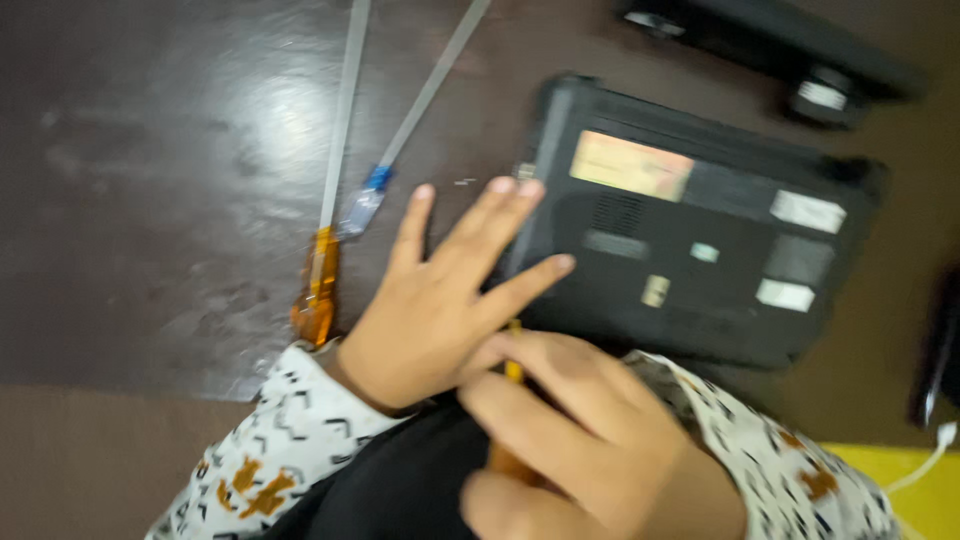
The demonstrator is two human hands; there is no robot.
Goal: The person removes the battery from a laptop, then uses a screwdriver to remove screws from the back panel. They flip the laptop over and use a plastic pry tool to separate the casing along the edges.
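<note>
A black laptop [700, 250] lies bottom side up on the dark table [150, 150], with several stickers on its underside. My left hand [440, 300] rests flat, fingers spread, on the table and on the laptop's left edge. My right hand [590, 440] sits just below it, fingers closed around a thin tool with a yellow-orange handle [513, 372], its tip near the laptop's front-left corner. The picture is blurred by motion.
Two long screwdrivers lie left of the hands: one with an orange handle [318, 290], one with a clear and blue handle [365, 205]. Another black device [780, 50] sits at the top right. A dark object [935, 350] and a white cable [930, 455] are at the right edge.
</note>
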